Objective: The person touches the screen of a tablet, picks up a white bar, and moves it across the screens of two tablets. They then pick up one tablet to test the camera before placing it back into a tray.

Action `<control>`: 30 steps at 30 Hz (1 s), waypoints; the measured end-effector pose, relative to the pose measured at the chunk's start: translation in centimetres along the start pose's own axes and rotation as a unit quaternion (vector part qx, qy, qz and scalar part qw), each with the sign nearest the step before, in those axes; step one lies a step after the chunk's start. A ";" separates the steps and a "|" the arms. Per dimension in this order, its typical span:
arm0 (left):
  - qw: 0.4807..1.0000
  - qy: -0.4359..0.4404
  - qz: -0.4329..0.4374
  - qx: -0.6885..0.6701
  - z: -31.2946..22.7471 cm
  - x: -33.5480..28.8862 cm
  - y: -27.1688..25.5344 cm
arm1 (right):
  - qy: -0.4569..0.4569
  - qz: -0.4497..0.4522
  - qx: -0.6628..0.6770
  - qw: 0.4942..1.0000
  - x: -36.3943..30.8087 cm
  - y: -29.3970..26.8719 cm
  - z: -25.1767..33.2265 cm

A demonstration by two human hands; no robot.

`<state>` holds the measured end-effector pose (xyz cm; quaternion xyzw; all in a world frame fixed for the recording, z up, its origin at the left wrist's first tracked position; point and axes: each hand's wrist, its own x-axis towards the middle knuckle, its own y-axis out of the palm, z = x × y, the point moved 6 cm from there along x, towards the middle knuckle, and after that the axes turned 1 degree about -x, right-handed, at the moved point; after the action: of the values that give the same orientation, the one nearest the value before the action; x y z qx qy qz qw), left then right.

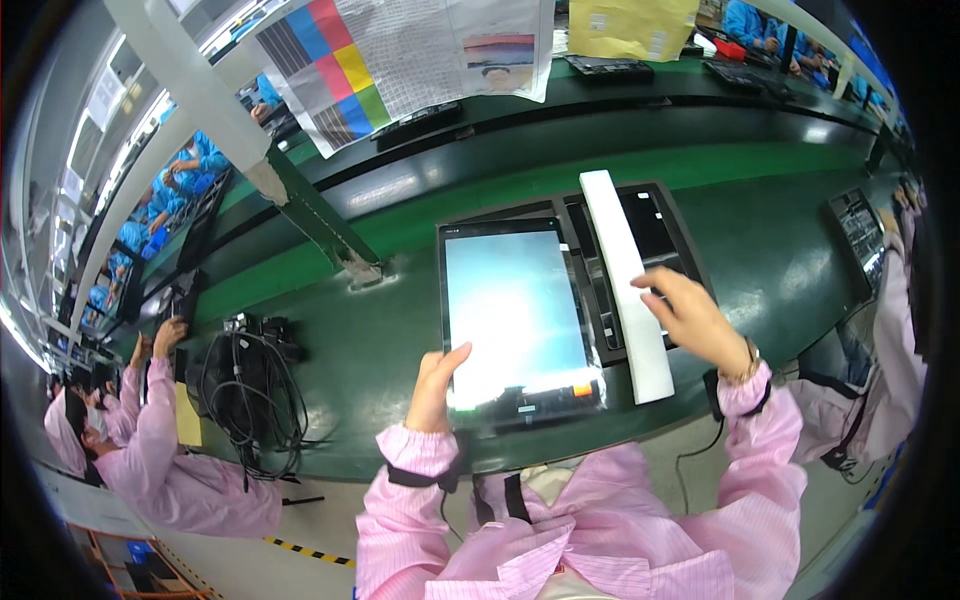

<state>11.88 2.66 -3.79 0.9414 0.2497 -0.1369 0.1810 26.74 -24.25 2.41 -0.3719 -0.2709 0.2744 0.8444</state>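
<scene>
My left hand (434,390) grips a tablet (515,300) by its lower left edge, thumb lying over the front. The tablet has a black frame and a bright, whitish lit screen, with a small orange patch near its lower right corner. Over a long white foam strip (625,290) is my right hand (692,318), its curved index finger and thumb apart at the strip's right edge. The strip lies slantwise across a dark tray (690,262) with black, flat device parts in its recesses. The tablet overlaps the tray's left side.
A bundle of black cables (250,390) lies on the green bench (350,330) to the left. A post (320,215) rises from the bench. Printed sheets (420,60) hang at the back. Co-workers in pink sit on both sides; another device (858,240) lies at far right.
</scene>
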 end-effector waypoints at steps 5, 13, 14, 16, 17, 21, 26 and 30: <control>0.999 0.032 0.032 -0.018 -0.3 -3.9 -1.5 | 0.062 -0.018 0.373 0.926 5.6 -0.2 2.8; 0.995 0.079 0.065 0.019 -1.6 -6.5 -2.1 | 0.020 -0.127 0.396 0.909 9.2 -0.1 6.9; 0.994 0.082 0.071 0.022 -1.8 -6.6 -2.1 | 0.019 -0.148 0.417 0.896 9.1 -0.1 7.1; 0.993 0.085 0.078 0.013 -1.8 -6.6 -2.2 | 0.010 -0.159 0.445 0.881 9.0 0.0 7.8; 0.993 0.083 0.086 0.007 -1.8 -6.6 -2.2 | 0.007 -0.172 0.474 0.863 9.1 -0.1 8.0; 0.992 0.087 0.089 -0.006 -1.6 -6.7 -2.7 | 0.029 -0.144 0.485 0.862 9.6 0.0 8.8; 0.985 0.144 0.094 -0.020 -2.0 -6.6 -3.1 | 0.108 0.004 0.579 0.808 9.9 3.5 7.5; 0.983 0.164 0.033 -0.073 -1.9 -6.4 -3.5 | 0.085 0.068 0.649 0.753 8.9 3.8 9.9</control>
<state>5.03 3.59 -0.82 0.9429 0.2540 0.0437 0.2108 25.46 -11.43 7.42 0.2261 0.0707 0.4084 0.8815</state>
